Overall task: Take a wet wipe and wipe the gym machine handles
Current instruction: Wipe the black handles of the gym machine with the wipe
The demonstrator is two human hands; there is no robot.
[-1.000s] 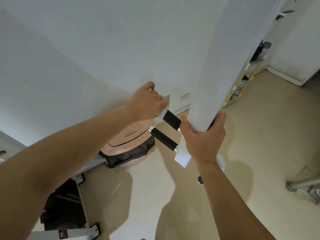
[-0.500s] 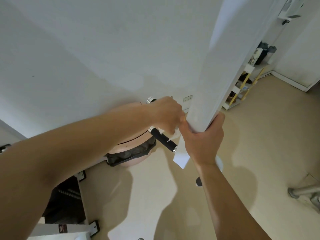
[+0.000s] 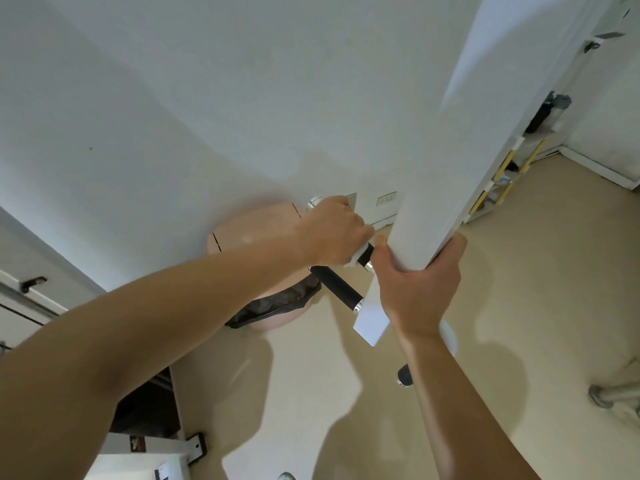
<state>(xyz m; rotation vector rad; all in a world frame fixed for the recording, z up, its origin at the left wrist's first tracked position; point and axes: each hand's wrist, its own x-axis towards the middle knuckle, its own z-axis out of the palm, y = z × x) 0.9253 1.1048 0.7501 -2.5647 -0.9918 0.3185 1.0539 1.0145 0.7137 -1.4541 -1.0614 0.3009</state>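
Note:
My left hand (image 3: 334, 233) is closed round the upper black foam handle (image 3: 366, 255) of the gym machine, with a white wet wipe (image 3: 358, 256) pressed between palm and handle. The handle's chrome end cap (image 3: 314, 203) shows beyond my knuckles. A second black handle (image 3: 337, 287) runs parallel just below, bare. My right hand (image 3: 417, 289) grips the machine's thick white post (image 3: 446, 133) from below. Both handles join a white bracket plate (image 3: 372, 315) on that post.
A pink bin with a black liner (image 3: 266, 271) stands on the floor against the white wall, under my left arm. Another black grip end (image 3: 403, 374) pokes out below my right wrist. A shelf rack (image 3: 509, 174) stands far right; grey machine feet (image 3: 602, 396) at right.
My left hand slid along the upper handle toward the post, then back out a little, so a short black stretch by the bracket shows again. My right hand kept its hold on the post.

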